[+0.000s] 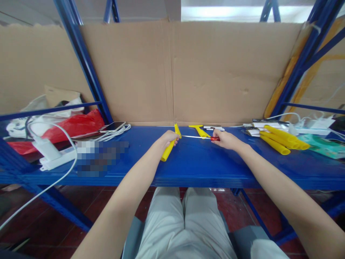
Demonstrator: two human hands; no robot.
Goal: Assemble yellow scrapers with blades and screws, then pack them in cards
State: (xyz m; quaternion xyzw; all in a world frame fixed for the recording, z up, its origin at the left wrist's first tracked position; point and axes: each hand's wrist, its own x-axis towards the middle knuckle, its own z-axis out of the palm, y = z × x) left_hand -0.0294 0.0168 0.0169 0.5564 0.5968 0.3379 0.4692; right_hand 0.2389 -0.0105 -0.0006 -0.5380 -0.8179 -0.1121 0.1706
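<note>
My left hand is wrapped round a yellow tube-like piece, which slants over the blue shelf top. In my right hand is a screwdriver with a red handle. Its thin metal shaft points left and reaches my left hand and the yellow piece; the exact spot of its tip is hidden by the fingers. A second yellow piece, shaped like a T, lies behind the shaft, between my hands.
Several yellow tubes lie at the right, beside a green packet. Small white items rest near the cardboard wall. At the left are a red bag, white cables and a power strip. Blue posts stand both sides.
</note>
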